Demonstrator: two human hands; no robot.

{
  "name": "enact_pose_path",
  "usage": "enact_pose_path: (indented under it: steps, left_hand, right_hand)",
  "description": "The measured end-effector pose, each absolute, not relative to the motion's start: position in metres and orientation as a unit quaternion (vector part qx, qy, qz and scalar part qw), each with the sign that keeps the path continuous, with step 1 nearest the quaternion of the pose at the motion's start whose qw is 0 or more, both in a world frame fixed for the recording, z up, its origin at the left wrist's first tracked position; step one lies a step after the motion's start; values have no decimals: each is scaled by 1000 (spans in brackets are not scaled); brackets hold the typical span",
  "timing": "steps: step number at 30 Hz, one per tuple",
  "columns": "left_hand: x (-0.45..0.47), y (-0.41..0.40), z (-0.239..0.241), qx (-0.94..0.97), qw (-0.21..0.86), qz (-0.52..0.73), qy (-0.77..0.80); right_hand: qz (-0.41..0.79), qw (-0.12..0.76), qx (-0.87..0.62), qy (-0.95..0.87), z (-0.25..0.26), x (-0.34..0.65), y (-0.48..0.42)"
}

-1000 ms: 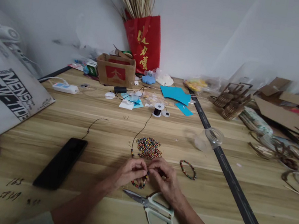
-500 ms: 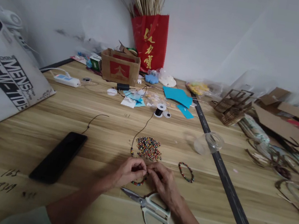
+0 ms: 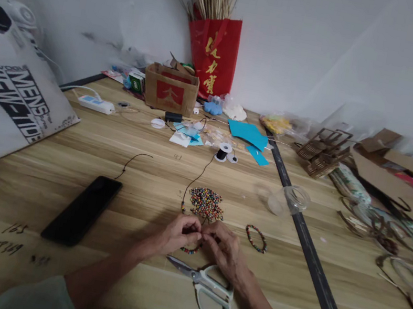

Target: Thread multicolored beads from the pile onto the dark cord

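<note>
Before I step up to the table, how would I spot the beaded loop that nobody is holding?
On the wooden table, find the dark strip slanting down the right side. Between that strip and the right hand lies a small oval ring of multicoloured beads. Unlike the heap of loose beads or the strand by the left hand, this ring lies apart, with no hand touching it.

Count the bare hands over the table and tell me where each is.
2. The left hand is beyond the blades of the scissors, the right hand beyond their handles. Neither is hidden.
</note>
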State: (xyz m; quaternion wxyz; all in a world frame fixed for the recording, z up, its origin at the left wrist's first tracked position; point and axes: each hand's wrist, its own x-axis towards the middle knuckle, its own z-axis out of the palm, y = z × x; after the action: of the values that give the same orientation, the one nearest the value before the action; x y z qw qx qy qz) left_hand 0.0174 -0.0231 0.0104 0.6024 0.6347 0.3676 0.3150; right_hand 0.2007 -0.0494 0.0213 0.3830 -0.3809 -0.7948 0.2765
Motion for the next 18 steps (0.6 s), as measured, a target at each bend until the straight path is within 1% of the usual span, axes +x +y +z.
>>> enact_pose_path:
  steps: [6, 12, 18]
  left_hand:
    - [18, -23, 8, 618, 627, 305, 363]
    - [19, -24, 5, 580, 680, 296, 335]
    - [19, -26, 5, 576, 686, 290, 339]
  right_hand:
    - [283, 382, -388, -790, 23, 200, -51]
    - [330, 373, -424, -756, 23, 199, -52]
    - [365, 384, -428, -733, 22, 198, -52]
